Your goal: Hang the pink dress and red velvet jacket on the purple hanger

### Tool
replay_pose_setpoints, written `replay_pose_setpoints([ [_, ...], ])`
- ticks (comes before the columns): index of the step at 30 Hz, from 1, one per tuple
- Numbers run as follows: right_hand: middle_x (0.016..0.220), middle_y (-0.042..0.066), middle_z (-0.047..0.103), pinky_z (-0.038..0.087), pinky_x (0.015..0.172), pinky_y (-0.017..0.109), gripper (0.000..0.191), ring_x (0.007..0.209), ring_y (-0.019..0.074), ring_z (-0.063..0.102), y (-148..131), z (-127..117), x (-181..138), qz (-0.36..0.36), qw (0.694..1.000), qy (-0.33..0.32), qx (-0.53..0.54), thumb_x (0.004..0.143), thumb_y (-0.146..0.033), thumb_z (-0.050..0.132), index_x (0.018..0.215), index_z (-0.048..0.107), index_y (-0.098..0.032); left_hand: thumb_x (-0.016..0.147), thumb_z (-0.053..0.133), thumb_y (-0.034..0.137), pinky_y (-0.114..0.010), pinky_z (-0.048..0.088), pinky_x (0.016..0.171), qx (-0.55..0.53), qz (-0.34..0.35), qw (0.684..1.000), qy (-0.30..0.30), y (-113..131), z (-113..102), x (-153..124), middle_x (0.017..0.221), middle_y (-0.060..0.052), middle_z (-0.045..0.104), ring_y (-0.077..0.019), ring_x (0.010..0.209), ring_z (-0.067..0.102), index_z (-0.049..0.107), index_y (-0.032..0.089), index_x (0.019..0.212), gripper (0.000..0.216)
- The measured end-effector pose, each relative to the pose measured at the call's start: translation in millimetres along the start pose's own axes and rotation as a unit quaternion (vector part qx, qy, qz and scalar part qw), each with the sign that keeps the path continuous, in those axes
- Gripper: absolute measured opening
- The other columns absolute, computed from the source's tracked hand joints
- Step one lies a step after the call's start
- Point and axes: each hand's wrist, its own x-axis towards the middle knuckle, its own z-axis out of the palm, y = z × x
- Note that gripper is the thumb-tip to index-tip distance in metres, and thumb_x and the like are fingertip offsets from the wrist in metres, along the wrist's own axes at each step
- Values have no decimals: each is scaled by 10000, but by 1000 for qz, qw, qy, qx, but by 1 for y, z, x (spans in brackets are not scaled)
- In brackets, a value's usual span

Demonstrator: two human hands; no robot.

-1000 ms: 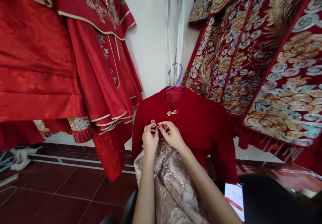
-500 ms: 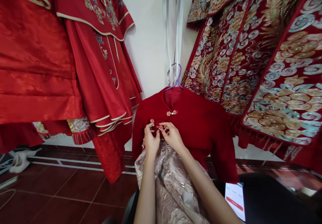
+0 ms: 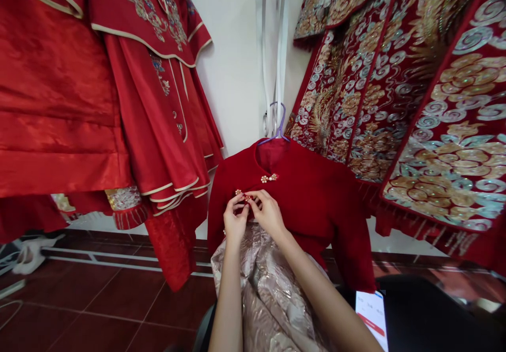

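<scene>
A dark red velvet top (image 3: 308, 194) hangs in front of me on a purple hanger (image 3: 282, 123). Near its neckline a flower-shaped frog button (image 3: 269, 178) is fastened. Lower down, the two halves of another frog button (image 3: 247, 198) are together between my fingertips. My left hand (image 3: 236, 220) pinches the flower half at the left, beside the front edge. With thumb and forefinger, my right hand (image 3: 269, 212) pinches the loop half. Fingers partly hide where the halves meet. Below my hands, shiny beige patterned fabric (image 3: 263, 283) spreads under my forearms.
Red garments (image 3: 158, 120) hang at the left, and heavily embroidered ones (image 3: 395, 94) at the right. White straps (image 3: 271, 46) run down to the hanger. A phone (image 3: 370, 318) lies on a black seat (image 3: 427, 310) at lower right. Pale shoes (image 3: 31, 257) stand far left.
My right hand has moved slightly left, bringing its frog button half to the one at my left fingertips. The gap between the two hands has narrowed.
</scene>
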Motion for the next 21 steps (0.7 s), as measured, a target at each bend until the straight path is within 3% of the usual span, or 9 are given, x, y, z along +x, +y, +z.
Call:
replay_pose_setpoints([
  [9,1009,40,634,486,745,260,267,872,161,590,0,-2,5,-5,999,-6,-35,865,-174,484,1063,653,-235,729,671,349,-299,560,694,-39,-30,999,7,6,3,0,1099,-137,641,-165,826,634,620,111,1051,404],
  [21,1012,28,644,489,726,255,258,868,158,597,3,1,3,-4,1000,7,-30,876,-204,481,1054,661,-256,798,601,257,-274,523,706,144,50,988,34,13,-2,2,963,-99,704,-146,734,636,689,147,968,222],
])
